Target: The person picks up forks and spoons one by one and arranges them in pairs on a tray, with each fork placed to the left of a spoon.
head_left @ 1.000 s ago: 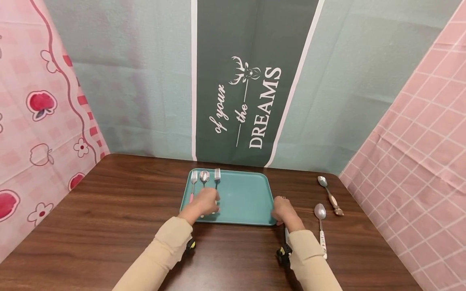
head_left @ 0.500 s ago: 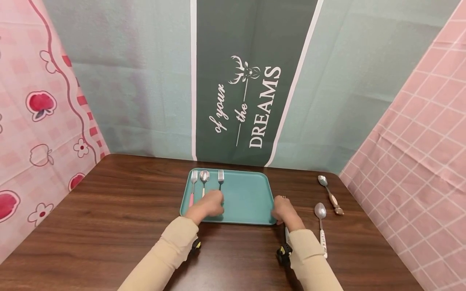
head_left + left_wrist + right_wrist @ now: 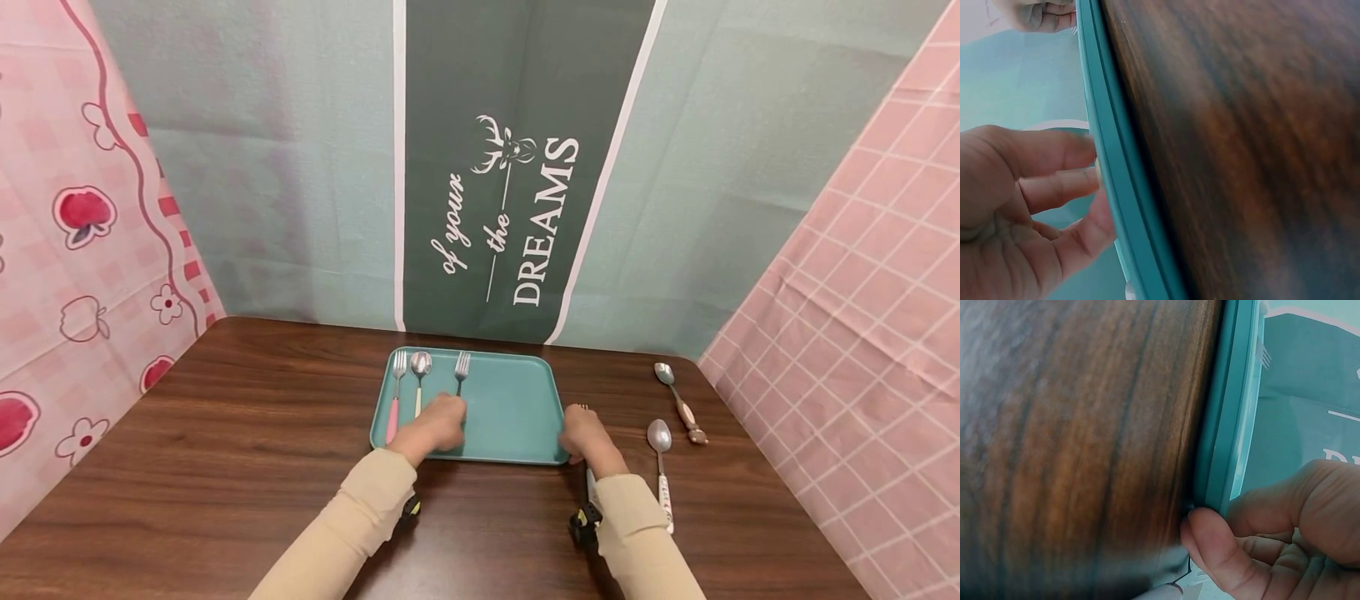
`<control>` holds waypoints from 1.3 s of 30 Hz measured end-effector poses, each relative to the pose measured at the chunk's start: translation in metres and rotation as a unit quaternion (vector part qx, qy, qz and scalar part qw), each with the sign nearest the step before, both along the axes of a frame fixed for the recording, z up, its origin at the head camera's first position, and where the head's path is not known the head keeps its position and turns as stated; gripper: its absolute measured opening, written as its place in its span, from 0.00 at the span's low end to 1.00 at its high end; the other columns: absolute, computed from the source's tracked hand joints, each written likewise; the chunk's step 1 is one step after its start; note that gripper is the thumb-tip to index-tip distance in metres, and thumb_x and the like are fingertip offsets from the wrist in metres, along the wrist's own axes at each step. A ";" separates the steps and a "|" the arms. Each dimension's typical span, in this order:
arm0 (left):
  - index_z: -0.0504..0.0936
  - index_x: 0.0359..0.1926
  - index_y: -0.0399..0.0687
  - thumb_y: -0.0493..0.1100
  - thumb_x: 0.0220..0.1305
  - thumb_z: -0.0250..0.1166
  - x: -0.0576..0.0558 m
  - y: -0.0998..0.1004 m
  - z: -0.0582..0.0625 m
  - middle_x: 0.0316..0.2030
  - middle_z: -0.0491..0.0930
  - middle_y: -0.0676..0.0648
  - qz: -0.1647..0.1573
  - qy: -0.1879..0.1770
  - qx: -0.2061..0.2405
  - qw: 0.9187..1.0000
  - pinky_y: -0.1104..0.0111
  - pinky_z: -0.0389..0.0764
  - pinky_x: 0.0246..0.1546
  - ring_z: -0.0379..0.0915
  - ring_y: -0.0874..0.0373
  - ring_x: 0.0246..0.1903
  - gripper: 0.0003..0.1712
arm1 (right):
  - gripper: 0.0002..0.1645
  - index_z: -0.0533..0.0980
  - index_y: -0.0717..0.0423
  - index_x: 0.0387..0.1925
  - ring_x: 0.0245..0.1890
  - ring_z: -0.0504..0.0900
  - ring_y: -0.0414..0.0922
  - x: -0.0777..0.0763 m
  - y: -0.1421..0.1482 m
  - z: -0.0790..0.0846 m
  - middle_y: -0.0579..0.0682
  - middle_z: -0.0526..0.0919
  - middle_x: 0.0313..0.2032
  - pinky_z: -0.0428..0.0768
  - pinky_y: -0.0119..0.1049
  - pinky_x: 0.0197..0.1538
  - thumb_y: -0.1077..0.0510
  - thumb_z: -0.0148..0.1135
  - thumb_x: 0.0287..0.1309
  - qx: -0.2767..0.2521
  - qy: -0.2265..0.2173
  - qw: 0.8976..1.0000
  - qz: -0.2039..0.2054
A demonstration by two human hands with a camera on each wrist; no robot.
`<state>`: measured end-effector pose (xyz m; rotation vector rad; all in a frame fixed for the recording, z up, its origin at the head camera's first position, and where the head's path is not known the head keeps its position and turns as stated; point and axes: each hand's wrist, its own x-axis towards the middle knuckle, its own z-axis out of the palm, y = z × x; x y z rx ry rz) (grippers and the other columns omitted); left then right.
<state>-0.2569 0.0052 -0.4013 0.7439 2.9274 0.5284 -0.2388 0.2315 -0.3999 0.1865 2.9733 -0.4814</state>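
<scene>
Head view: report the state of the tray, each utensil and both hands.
tray: lying on table
left hand: holding dark-necked fork
right hand: gripping tray's near right corner
pink-handled fork: on tray, tines facing away
cream-handled spoon: on tray, handle end hidden
dark-necked fork: lower part hidden by left hand
white-handled spoon: on table, unheld
far-right spoon: on table, aslant
fork beside tray: mostly hidden behind right hand
</scene>
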 end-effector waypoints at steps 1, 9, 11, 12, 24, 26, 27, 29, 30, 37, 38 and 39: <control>0.67 0.11 0.45 0.31 0.37 0.59 0.000 0.000 0.000 0.16 0.64 0.49 0.000 -0.002 0.001 1.000 0.68 0.65 0.23 0.60 0.55 0.27 0.10 | 0.09 0.70 0.72 0.32 0.08 0.73 0.43 0.000 0.000 0.001 0.64 0.72 0.26 0.71 0.31 0.13 0.73 0.49 0.44 0.000 -0.001 1.000 -0.001; 0.71 0.13 0.43 0.34 0.34 0.64 0.001 0.001 -0.002 0.19 0.64 0.48 -0.011 0.006 0.013 1.000 0.68 0.65 0.24 0.59 0.55 0.28 0.09 | 0.06 0.70 0.72 0.29 0.09 0.73 0.43 0.003 -0.002 0.002 0.62 0.71 0.21 0.71 0.30 0.13 0.73 0.49 0.44 -0.006 0.004 1.000 0.001; 0.71 0.13 0.43 0.33 0.33 0.64 0.001 0.001 -0.002 0.18 0.65 0.48 -0.013 0.005 0.014 1.000 0.68 0.65 0.24 0.59 0.55 0.28 0.08 | 0.06 0.70 0.72 0.28 0.09 0.74 0.43 0.003 -0.002 0.002 0.63 0.71 0.22 0.71 0.30 0.13 0.73 0.49 0.44 -0.002 0.005 1.000 0.005; 0.71 0.13 0.43 0.33 0.34 0.64 0.002 0.001 -0.002 0.18 0.65 0.48 -0.013 0.004 0.015 1.000 0.68 0.65 0.23 0.59 0.55 0.28 0.07 | 0.06 0.70 0.72 0.28 0.09 0.74 0.43 0.003 -0.002 0.002 0.63 0.71 0.22 0.71 0.30 0.13 0.73 0.49 0.44 -0.001 0.005 1.000 0.006; 0.71 0.11 0.44 0.33 0.33 0.63 0.004 -0.002 -0.001 0.15 0.65 0.51 -0.034 0.021 0.016 0.999 0.70 0.64 0.22 0.58 0.57 0.26 0.08 | 0.07 0.70 0.72 0.30 0.09 0.73 0.43 0.001 -0.001 -0.001 0.63 0.71 0.22 0.72 0.31 0.14 0.73 0.49 0.44 0.002 0.007 1.000 0.002; 0.72 0.13 0.44 0.33 0.33 0.64 0.005 -0.002 -0.001 0.16 0.65 0.51 -0.033 0.022 0.015 0.999 0.70 0.65 0.23 0.58 0.57 0.27 0.08 | 0.07 0.70 0.72 0.30 0.09 0.73 0.43 0.001 -0.001 -0.001 0.63 0.71 0.22 0.72 0.31 0.14 0.73 0.49 0.44 0.000 0.009 1.000 0.001; 0.72 0.14 0.44 0.34 0.33 0.65 0.005 -0.001 -0.001 0.17 0.65 0.51 -0.031 0.021 0.016 0.999 0.69 0.65 0.23 0.59 0.56 0.27 0.08 | 0.07 0.70 0.72 0.30 0.09 0.73 0.43 0.001 -0.001 -0.001 0.63 0.71 0.22 0.72 0.31 0.14 0.73 0.49 0.43 0.001 0.010 1.000 0.002; 0.73 0.15 0.44 0.36 0.32 0.67 0.005 -0.001 -0.001 0.18 0.65 0.50 -0.026 0.017 0.020 0.999 0.69 0.66 0.23 0.59 0.56 0.27 0.09 | 0.07 0.70 0.72 0.30 0.08 0.73 0.43 0.001 0.000 -0.001 0.63 0.71 0.23 0.72 0.31 0.14 0.73 0.49 0.44 0.001 0.011 1.000 0.003; 0.73 0.16 0.44 0.36 0.32 0.67 0.005 -0.001 -0.001 0.19 0.65 0.50 -0.024 0.017 0.020 0.999 0.69 0.66 0.23 0.59 0.56 0.27 0.09 | 0.08 0.70 0.72 0.30 0.08 0.73 0.43 0.001 0.000 -0.001 0.64 0.71 0.23 0.72 0.31 0.14 0.73 0.49 0.44 0.001 0.011 1.000 0.003; 0.77 0.22 0.41 0.38 0.32 0.68 0.004 -0.002 -0.002 0.21 0.67 0.50 -0.036 0.024 0.025 0.999 0.69 0.67 0.26 0.61 0.56 0.28 0.11 | 0.09 0.70 0.73 0.32 0.09 0.73 0.43 0.001 0.000 -0.001 0.64 0.72 0.23 0.71 0.31 0.13 0.73 0.49 0.44 0.000 0.008 1.000 0.007; 0.77 0.24 0.40 0.37 0.33 0.68 0.004 -0.003 -0.002 0.21 0.68 0.50 -0.037 0.024 0.027 0.999 0.69 0.67 0.26 0.61 0.56 0.29 0.12 | 0.10 0.70 0.73 0.32 0.09 0.74 0.43 0.001 0.000 -0.001 0.64 0.72 0.23 0.71 0.31 0.13 0.73 0.49 0.44 0.002 0.008 1.000 0.008; 0.78 0.25 0.40 0.37 0.33 0.68 0.004 -0.003 -0.002 0.22 0.68 0.50 -0.037 0.023 0.029 0.999 0.68 0.67 0.27 0.61 0.56 0.29 0.12 | 0.10 0.70 0.73 0.33 0.09 0.73 0.43 0.000 0.000 -0.001 0.64 0.72 0.23 0.71 0.31 0.13 0.73 0.49 0.44 0.002 0.008 1.000 0.008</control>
